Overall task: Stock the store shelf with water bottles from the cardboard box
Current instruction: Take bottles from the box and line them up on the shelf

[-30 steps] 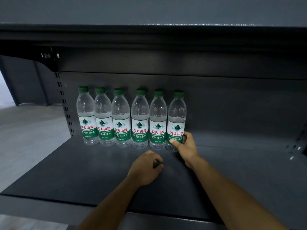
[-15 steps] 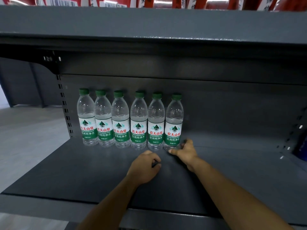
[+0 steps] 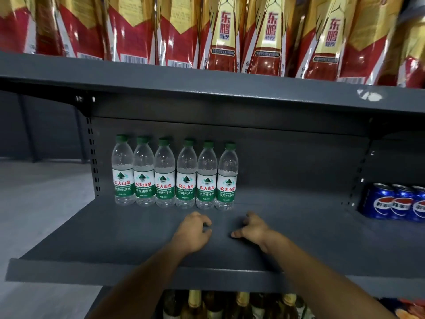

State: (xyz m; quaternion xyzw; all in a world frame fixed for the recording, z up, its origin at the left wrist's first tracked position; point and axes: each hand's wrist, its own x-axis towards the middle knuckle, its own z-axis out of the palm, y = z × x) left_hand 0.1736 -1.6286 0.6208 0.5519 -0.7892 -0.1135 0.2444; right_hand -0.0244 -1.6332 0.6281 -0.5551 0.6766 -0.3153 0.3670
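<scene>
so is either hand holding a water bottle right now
No, the left hand and right hand are both empty, apart from the six water bottles.

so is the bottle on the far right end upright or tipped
Upright: the rightmost bottle stands cap up on the shelf, level with its neighbours.

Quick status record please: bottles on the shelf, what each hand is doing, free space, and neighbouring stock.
water bottles: six, upright, one row against the back panel, at the left end, labels facing out
shelf: dark grey metal, bare to the right of the row and in front of it
left hand: empty, fingers curled, over the shelf in front of the row
right hand: empty, apart from the bottles
shelf above: red and gold packs
right bay: blue cans
shelf below: glass bottles
cardboard box: not in view
</scene>
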